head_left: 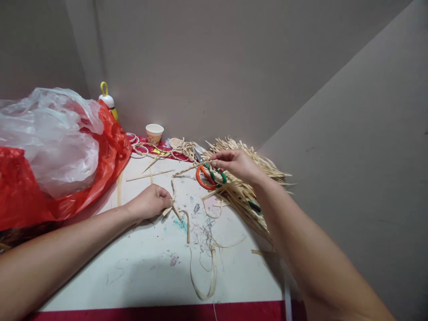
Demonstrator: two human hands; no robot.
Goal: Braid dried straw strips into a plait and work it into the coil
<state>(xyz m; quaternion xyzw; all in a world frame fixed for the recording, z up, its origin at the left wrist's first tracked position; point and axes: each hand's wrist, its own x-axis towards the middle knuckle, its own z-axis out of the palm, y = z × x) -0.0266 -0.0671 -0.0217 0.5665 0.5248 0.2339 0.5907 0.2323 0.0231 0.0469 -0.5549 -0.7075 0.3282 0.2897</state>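
L hand [154, 201] pinching one end of the straw cord [187, 170], R hand [237, 165] w/ fingertips closed on the other, cord bent btwn them! Scissors [204, 187] just under R hand, straw bundle [272, 171] beside and beyond it. Past L hand, a paper cup [154, 135], upright; contents, can't tell. Out L of that hand, clear bag [60, 147] bunched up w/ red bag [115, 147] around it, bottle [107, 100] behind.

A thin braided straw cord [186, 170] runs between your left hand [155, 201] and right hand [236, 164]. Left of your left hand sit crumpled red and translucent plastic bags [63, 154]; beneath your right hand lie orange-handled metal scissors [199, 182] and a loose tan straw bundle [241, 192].
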